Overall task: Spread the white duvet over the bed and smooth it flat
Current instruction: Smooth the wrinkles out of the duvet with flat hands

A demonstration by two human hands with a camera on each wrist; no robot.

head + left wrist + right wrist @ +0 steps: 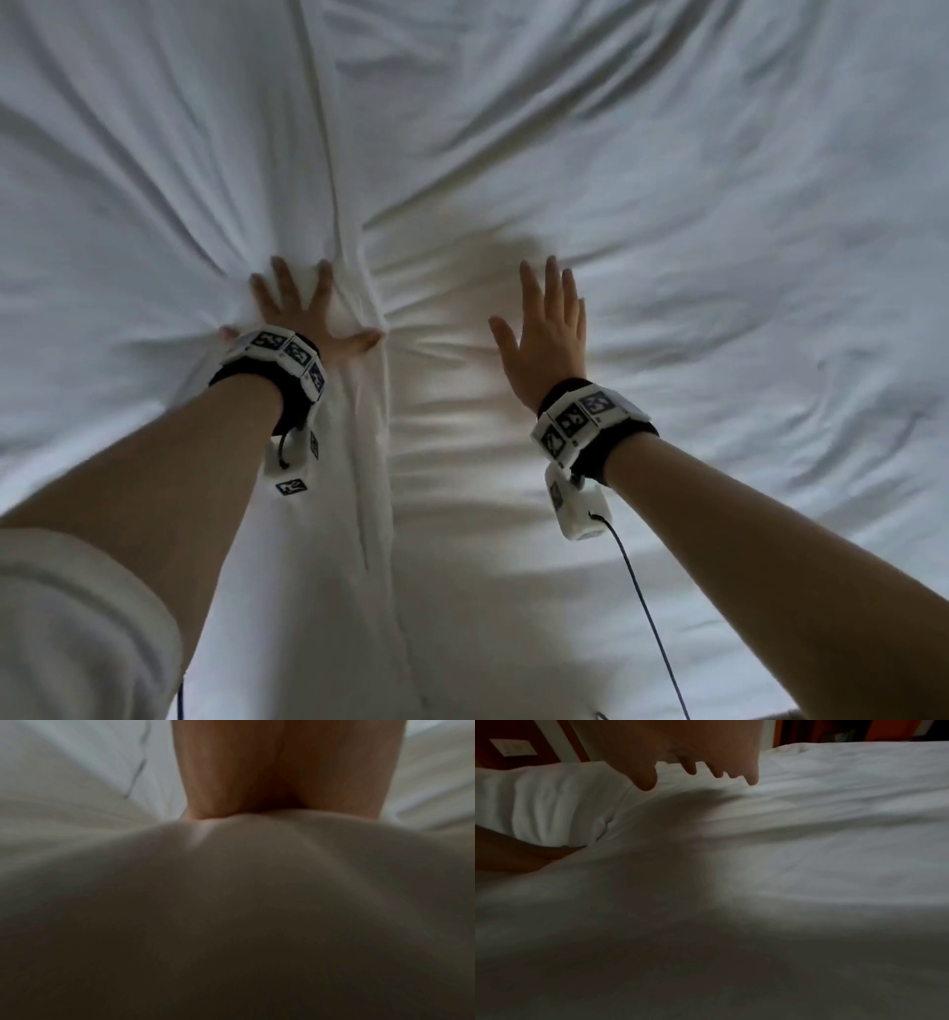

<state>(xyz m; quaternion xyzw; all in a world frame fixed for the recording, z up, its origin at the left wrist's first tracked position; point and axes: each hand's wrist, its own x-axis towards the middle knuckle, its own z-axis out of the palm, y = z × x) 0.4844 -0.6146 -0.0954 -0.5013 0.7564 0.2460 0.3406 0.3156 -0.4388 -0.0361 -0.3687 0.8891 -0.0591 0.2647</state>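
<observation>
The white duvet (667, 216) fills the whole head view, creased, with a long seam fold (334, 195) running down its middle. My left hand (303, 313) presses flat on it beside that fold, fingers spread and sunk into the fabric. In the left wrist view the left hand (270, 780) pushes into the duvet (231, 902). My right hand (547, 339) is open with straight fingers, hovering just over the duvet to the right of the fold. The right wrist view shows the right hand (693, 760) a little above the duvet (808, 862), its shadow beneath.
In the right wrist view the bed's far edge (859, 745) meets dark reddish furniture and a wall switch plate (513, 747). A raised bulge of bedding (552, 807) sits at the left. A thin cable (647, 616) hangs from my right wrist.
</observation>
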